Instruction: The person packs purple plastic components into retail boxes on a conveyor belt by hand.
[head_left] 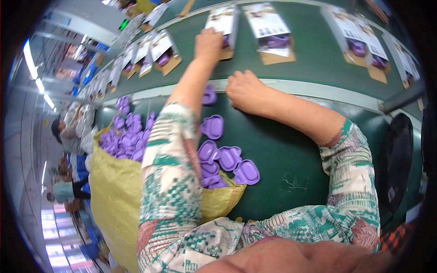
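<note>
My left hand (209, 44) reaches over the green conveyor belt, fingers bent against the left side of a white printed box (222, 20). That box has an open brown flap at its near end, and a purple plastic piece (226, 41) shows inside. My right hand (246, 92) is closed at the belt's pale metal edge; whatever its curled fingers may hold is hidden. Between my forearms, loose purple lidded cups or dishes (212, 126) lie on the green table (282, 154). A similar open box (266, 20) stands right of the left hand's box.
A yellow woven sack (116, 191) full of purple pieces (129, 136) stands at the left. More open boxes (161, 45) line the belt (305, 41) on both sides. A dark oval object (395, 159) is at the right. Co-workers (68, 134) are at the far left.
</note>
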Tool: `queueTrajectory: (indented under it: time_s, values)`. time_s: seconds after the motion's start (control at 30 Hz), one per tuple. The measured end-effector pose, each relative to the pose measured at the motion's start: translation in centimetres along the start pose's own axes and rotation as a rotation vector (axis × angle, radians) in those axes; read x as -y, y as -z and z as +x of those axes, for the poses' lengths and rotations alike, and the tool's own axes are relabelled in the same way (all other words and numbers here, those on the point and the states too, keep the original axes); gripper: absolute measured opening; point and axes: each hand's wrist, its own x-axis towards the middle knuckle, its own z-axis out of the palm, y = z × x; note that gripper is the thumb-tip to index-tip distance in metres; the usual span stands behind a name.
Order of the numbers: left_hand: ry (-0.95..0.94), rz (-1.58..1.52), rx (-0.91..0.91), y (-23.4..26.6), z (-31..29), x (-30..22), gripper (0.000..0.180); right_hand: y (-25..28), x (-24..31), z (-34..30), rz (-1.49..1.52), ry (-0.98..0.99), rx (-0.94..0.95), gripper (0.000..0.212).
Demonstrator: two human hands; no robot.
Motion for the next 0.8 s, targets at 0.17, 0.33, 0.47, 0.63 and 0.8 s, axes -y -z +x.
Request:
queueTrajectory:
  time_s: [0.17,0.33,0.47,0.63,0.8]
  values:
    - [0.196,0.129,-0.013,-1.4,2.3,-5.3,0.012,-2.1,0.2,-0.2,0.068,0.041,-0.109,0.022]
    - [0.203,0.093,0.059,0.4,0.8,-2.6,0.021,-2.9,1.5,1.4,0.215,0.096,-0.268,0.022]
    - [0.07,-0.031,0.049,4.1,-2.3,-2.3,0.029,-3.6,-0.7,0.4,0.16,0.013,-0.268,0.011]
    - [0.387,0.067,0.458,7.5,-10.7,4.2,0.049,-3.7,-2.3,0.8,0.248,-0.117,-0.447,0.011]
    - [0.849,0.163,0.59,8.1,-20.5,16.3,0.055,-3.9,-2.2,1.7,0.345,-0.157,-0.425,0.014]
